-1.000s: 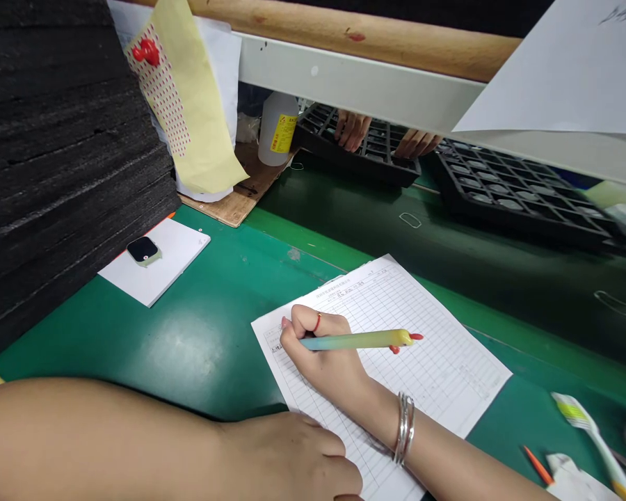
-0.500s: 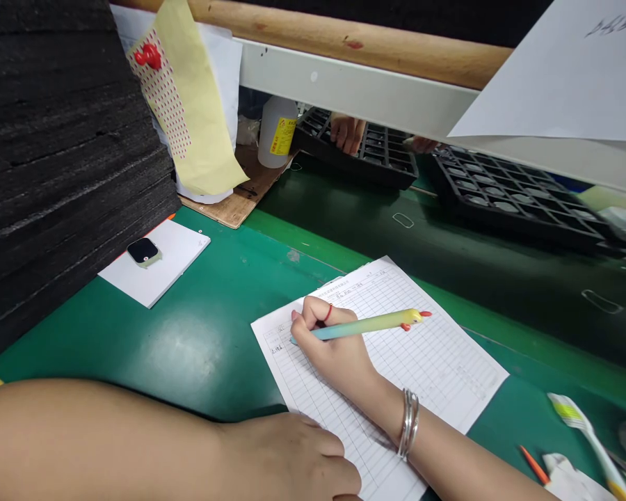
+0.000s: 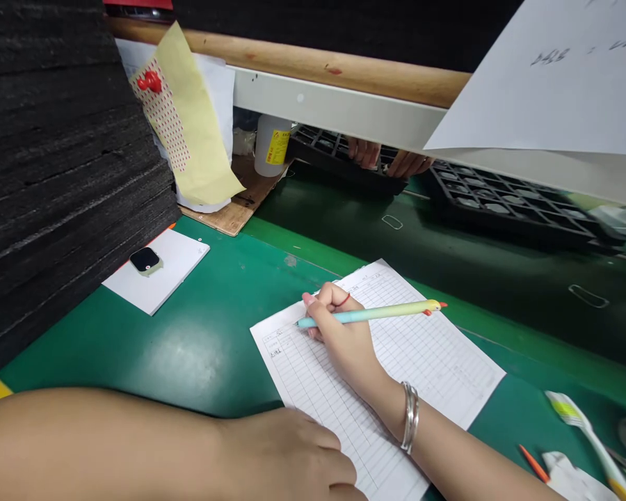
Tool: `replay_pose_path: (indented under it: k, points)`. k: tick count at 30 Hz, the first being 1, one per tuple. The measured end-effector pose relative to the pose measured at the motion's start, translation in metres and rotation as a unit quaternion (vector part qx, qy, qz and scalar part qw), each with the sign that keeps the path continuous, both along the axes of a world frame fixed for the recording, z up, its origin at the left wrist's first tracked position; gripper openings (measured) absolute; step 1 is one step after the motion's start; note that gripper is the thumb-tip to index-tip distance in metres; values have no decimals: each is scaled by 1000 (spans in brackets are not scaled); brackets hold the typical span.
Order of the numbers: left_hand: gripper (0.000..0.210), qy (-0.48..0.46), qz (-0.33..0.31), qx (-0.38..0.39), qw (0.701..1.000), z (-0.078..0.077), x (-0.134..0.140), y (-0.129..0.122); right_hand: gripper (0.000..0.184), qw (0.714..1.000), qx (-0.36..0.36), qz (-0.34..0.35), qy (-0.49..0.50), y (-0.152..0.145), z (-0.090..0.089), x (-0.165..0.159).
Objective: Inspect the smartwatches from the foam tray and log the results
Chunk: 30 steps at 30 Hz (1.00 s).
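Note:
My right hand (image 3: 347,337) is closed around a pen (image 3: 386,313) that fades from blue to yellow and has a small duck-like head on its end. The pen's tip is at the upper left part of a printed grid form (image 3: 428,376), close to a few handwritten characters. A red band circles one finger, and silver bangles (image 3: 410,417) are on the wrist. My left hand (image 3: 297,452) rests palm down over the lower left edge of the form, fingers loosely bent and partly cut off by the frame; it holds nothing that I can see.
A watch face (image 3: 145,260) lies on a white paper pad (image 3: 180,268) at left, beside a dark stack (image 3: 73,174). A toothbrush (image 3: 579,421) lies at lower right. Behind are a bottle (image 3: 271,146), black compartment trays (image 3: 501,202) and another person's hands (image 3: 389,156) under a shelf.
My right hand with the pen has shifted slightly up and right on the form. The view has tilted a little. The other person's hands have come closer together over the tray.

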State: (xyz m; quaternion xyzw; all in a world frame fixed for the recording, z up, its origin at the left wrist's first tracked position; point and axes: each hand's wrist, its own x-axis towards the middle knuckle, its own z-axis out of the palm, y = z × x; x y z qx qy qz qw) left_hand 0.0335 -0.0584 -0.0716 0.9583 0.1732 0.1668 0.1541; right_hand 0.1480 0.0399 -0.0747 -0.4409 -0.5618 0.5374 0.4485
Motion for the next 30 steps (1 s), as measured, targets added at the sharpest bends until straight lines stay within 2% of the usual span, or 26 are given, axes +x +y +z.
replay_pose_path:
  k: [2,4,7,10,12,14,16,18,21,23,26,30]
  points:
    - [20,-17,53,-11,998,2,-3,7,39,999,-21,-21,33,6,-2,0]
    - [19,-43,135,-59,988,6,-8,20,35,997,-33,-42,64,12,-4,1]
    - [10,-82,282,-151,944,14,-23,45,33,992,-36,-69,95,20,-5,5]
    - [16,-84,382,-145,909,16,-40,67,35,989,-42,-90,114,26,-3,10]
    - [22,-75,422,-128,894,15,-49,75,35,987,-52,-94,123,28,-2,12]
    - [28,-62,439,-122,888,15,-55,79,36,985,-61,-93,131,29,-1,12]
    - [25,-54,436,-128,889,15,-56,77,36,984,-68,-91,136,29,0,12]
    - [18,-51,427,-141,892,16,-53,72,34,984,-70,-84,138,29,0,12]
    - [25,-58,426,-160,889,17,-47,64,30,986,-67,-69,134,30,0,11]
    - [23,-71,423,-169,887,18,-45,62,30,988,-56,-67,127,30,0,11]
    - [19,-94,418,-184,884,22,-49,65,31,988,-16,-102,114,33,6,17]
    - [22,-138,438,-202,865,26,-67,77,36,980,79,-168,77,40,22,39]
